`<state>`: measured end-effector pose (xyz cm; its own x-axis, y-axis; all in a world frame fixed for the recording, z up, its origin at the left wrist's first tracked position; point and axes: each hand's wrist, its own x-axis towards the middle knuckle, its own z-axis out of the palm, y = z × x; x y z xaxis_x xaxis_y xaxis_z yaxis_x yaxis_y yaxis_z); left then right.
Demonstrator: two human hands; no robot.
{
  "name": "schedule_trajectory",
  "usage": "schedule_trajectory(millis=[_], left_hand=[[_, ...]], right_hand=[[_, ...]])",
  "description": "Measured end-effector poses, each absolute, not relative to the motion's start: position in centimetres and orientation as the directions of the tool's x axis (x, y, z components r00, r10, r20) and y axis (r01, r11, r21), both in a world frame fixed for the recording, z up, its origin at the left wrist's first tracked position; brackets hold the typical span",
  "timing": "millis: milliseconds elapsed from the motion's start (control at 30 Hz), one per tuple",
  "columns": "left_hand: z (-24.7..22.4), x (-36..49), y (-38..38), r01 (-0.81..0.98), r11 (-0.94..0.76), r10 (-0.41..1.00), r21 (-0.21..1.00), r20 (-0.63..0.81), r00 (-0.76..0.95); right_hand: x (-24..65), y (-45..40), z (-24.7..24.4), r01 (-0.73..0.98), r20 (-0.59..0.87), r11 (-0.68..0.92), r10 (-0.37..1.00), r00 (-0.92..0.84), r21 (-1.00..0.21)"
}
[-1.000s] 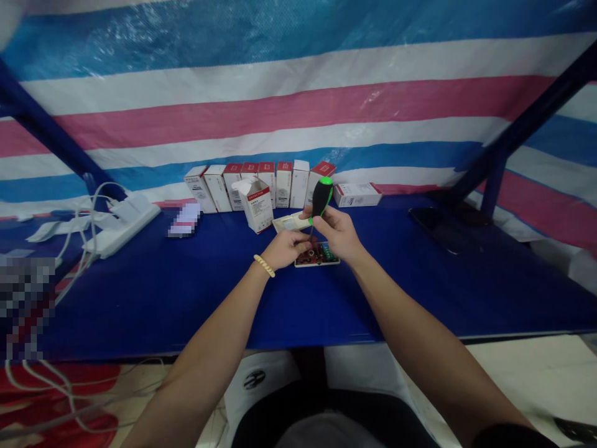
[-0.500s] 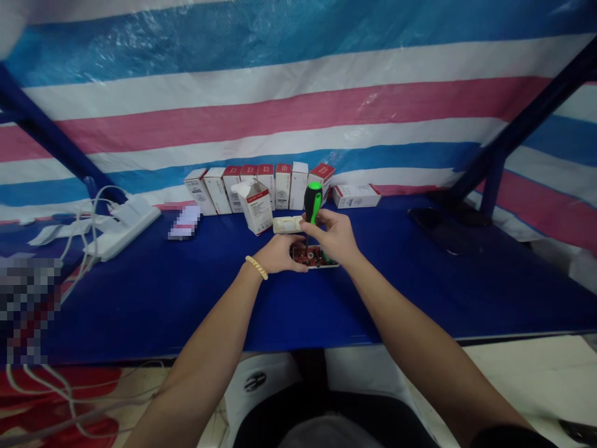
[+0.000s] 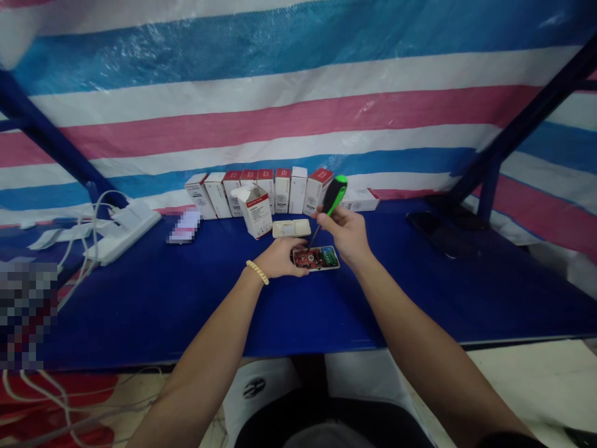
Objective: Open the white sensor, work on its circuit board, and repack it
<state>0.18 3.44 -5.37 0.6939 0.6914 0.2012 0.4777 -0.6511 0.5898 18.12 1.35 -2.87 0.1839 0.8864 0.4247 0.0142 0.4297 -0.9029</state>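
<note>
My left hand (image 3: pixel 283 257) grips the left end of an opened detector (image 3: pixel 317 257), a white casing with a red and green circuit board showing. In my right hand (image 3: pixel 347 233) is a screwdriver (image 3: pixel 334 194) with a green and black handle. It leans to the right, its shaft running down to the left part of the board. Whether the tip touches the board I cannot tell. Just behind the detector lies a cream-coloured cover (image 3: pixel 291 228). An opened detector box (image 3: pixel 255 211) stands to the left of that cover.
Several red and white boxes (image 3: pixel 282 190) stand in a row at the back, and another box (image 3: pixel 361 199) lies on its side. A white power strip (image 3: pixel 124 236) with cables is at the left. Dark phone-like objects (image 3: pixel 438 235) lie at the right of the blue table (image 3: pixel 186 311).
The screwdriver has gone from nearly upright to leaning right. My right hand has shifted right, uncovering more of the board and the cream cover. My left hand stays on the detector.
</note>
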Motion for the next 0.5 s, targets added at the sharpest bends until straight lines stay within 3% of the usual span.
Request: schedule_trajectory(millis=[167, 300, 500], left_hand=[[-5.4, 0.2, 3.4, 0.502, -0.665, 0.686, 0.553, 0.186, 0.703], [-5.3, 0.3, 3.4, 0.498, -0.704, 0.66, 0.506, 0.208, 0.722], [-5.3, 0.1, 3.5, 0.489, -0.707, 0.648, 0.512, 0.191, 0.737]], right_hand=[[20.4, 2.5, -2.5, -0.032, 0.422, 0.478, 0.802, 0.422, -0.878], [22.1, 3.1, -2.4, -0.039, 0.358, 0.435, 0.787, 0.502, -0.9], [24.6, 3.9, -3.0, 0.156, 0.283, 0.237, 0.784, 0.552, -0.959]])
